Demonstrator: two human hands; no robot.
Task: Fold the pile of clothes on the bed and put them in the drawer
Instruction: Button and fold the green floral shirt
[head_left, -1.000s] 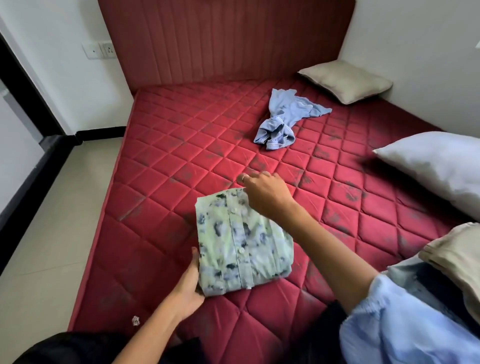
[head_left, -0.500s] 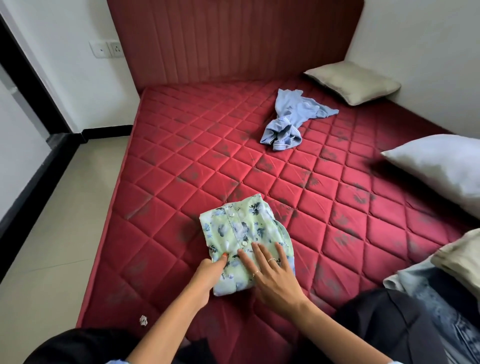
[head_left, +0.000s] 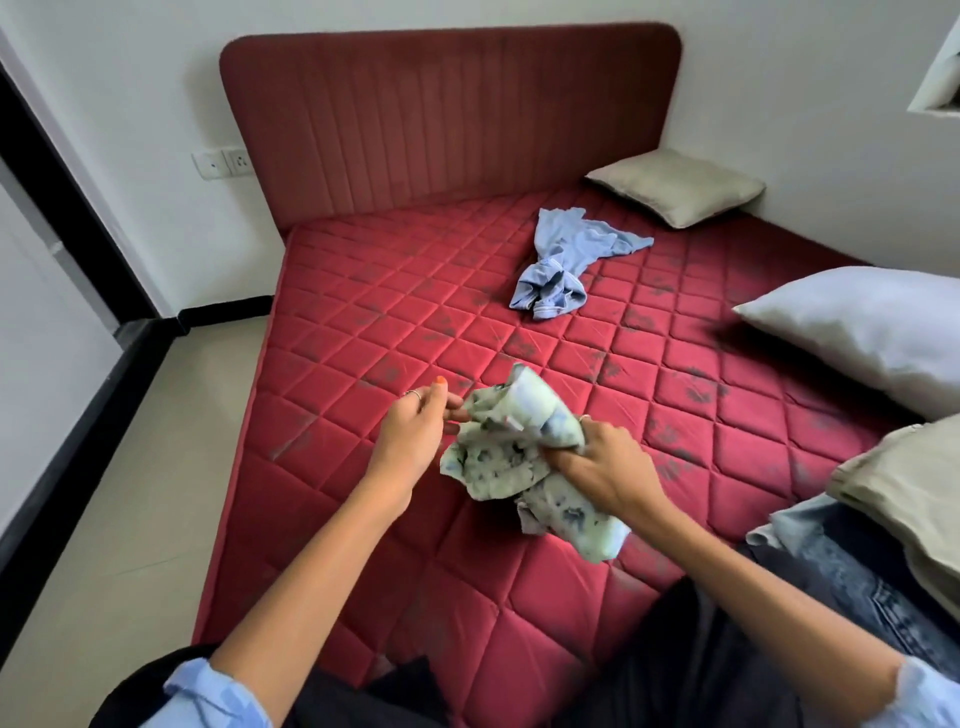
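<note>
**Now both hands on the floral shirt, above the mattress**

Nearest to me, at the bottom of the frame, I see my two forearms with light blue sleeves pushed up. My right hand (head_left: 605, 470) grips the green floral shirt (head_left: 511, 449) with fingers curled into the cloth, in the centre of the frame. The shirt is bunched and lifted off the red quilted mattress (head_left: 363, 415), with one end hanging down below my right wrist. My left hand (head_left: 415, 436) is at the shirt's left edge; its fingertips seem to pinch the cloth there, and the index finger points up and free. At the right edge of the frame lie folded jeans (head_left: 852, 566) with a beige cloth (head_left: 909, 493) on top. Further up is a white pillow (head_left: 862, 327). Higher, in the upper middle, a crumpled light blue garment (head_left: 566, 260) lies on the mattress, well apart from my hands. Behind it a beige pillow (head_left: 675, 187) rests near the red headboard (head_left: 447, 119).
</note>
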